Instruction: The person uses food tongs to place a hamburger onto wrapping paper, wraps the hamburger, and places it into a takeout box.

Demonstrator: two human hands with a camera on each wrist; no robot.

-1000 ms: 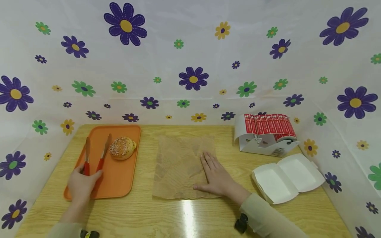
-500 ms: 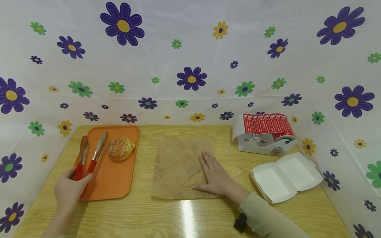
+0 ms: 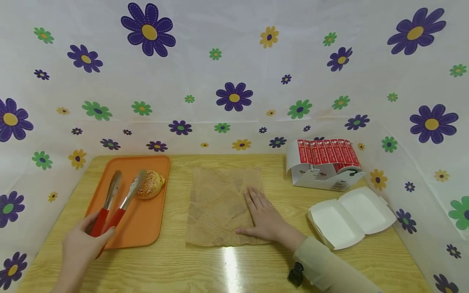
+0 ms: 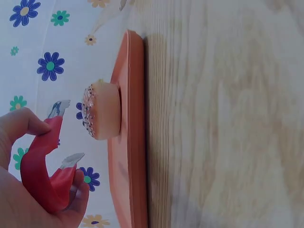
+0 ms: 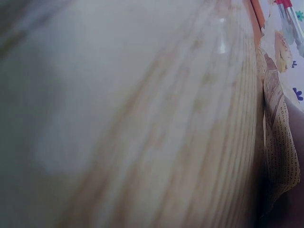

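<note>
Nearest to you, at the lower edge of the head view, your right sleeve is lying across the wood-grain table, and a black wrist device is sitting beside its cuff. Your left hand is gripping the red handles of the tongs, thumb on one arm and fingers on the other; the two metal tips are standing well apart and are clasping nothing. Your right hand is lying flat, fingers extended and thumb spread, and is pressing on the right part of the brown paper sheet without grasping it. In the right wrist view, printed lettering is showing on the paper, and its edge is curling upward. To the left of the paper, the orange tray is resting on the table, and the tongs are extending above it. The speckled bun is sitting near the tray's far right corner; the left wrist view is showing the tips apart from it. On the right side, the white clamshell box is lying unfolded. Beyond it, the white dispenser is presenting red-labelled strips. Behind everything, the flower-patterned backdrop is hanging.
</note>
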